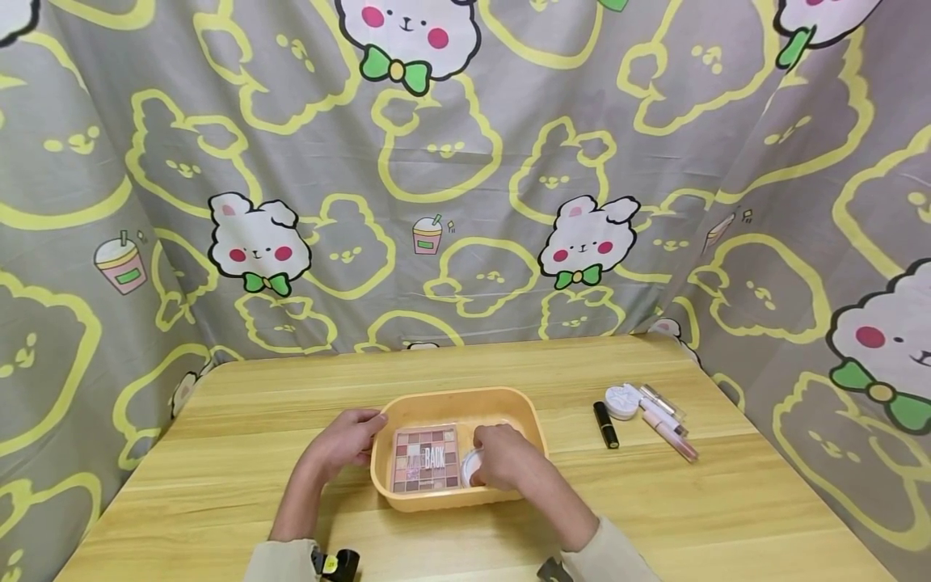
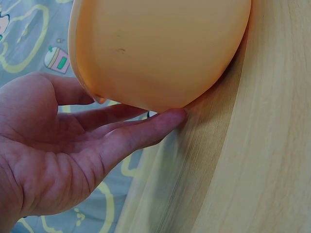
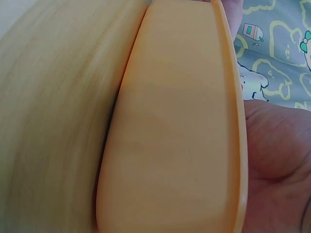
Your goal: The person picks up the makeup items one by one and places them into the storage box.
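An orange plastic tray (image 1: 436,410) sits on the wooden table in the head view. In it, on the left, lies an eyeshadow palette (image 1: 425,458) with a grid of pink and brown shades. My left hand (image 1: 345,440) holds the tray's left end; in the left wrist view its thumb is at the rim and its fingers (image 2: 146,131) touch the outer wall. Inside the tray's right half, my right hand (image 1: 505,459) grips a round white case (image 1: 471,468), mostly hidden by the hand. The right wrist view shows mainly the tray's outer side, with the palm (image 3: 277,145) beyond the rim.
Right of the tray on the wooden table (image 1: 291,384) lie a black lipstick tube (image 1: 605,424), a round white compact (image 1: 621,401) and several slim cosmetic tubes (image 1: 671,435). A grey patterned curtain (image 1: 465,291) hangs behind and on both sides.
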Available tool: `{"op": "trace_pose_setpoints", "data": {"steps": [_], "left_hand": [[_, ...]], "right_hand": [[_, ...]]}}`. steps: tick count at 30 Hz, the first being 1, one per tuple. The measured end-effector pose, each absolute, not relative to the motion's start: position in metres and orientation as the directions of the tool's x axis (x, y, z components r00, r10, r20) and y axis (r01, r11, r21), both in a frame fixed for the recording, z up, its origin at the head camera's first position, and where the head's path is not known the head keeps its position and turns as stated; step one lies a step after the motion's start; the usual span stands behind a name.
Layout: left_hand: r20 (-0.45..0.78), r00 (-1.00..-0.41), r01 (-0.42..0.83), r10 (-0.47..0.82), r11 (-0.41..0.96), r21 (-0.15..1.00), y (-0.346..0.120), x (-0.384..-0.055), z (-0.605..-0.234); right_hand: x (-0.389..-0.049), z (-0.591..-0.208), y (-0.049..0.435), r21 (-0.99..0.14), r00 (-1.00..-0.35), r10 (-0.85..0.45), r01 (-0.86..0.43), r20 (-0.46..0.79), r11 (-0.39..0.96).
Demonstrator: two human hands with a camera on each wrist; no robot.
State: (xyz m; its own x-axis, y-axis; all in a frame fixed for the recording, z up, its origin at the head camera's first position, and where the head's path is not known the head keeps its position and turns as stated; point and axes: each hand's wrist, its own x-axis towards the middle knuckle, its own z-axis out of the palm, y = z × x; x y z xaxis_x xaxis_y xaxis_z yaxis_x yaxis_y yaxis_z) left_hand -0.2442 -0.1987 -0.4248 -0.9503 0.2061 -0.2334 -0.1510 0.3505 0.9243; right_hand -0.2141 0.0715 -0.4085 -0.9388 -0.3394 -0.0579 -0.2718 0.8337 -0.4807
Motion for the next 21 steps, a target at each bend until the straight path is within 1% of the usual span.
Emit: {"op": "trace_pose_setpoints", "data": {"steps": [21], "left_hand": [[-0.234,-0.951,-0.152,0.204,0.352,0.924,-0.1987,-0.2448,-0.4255]], "right_hand": [[-0.2160,-0.4080,0.0720,-0.483,-0.938,-0.339,-0.266,-0.070,0.835]]}}
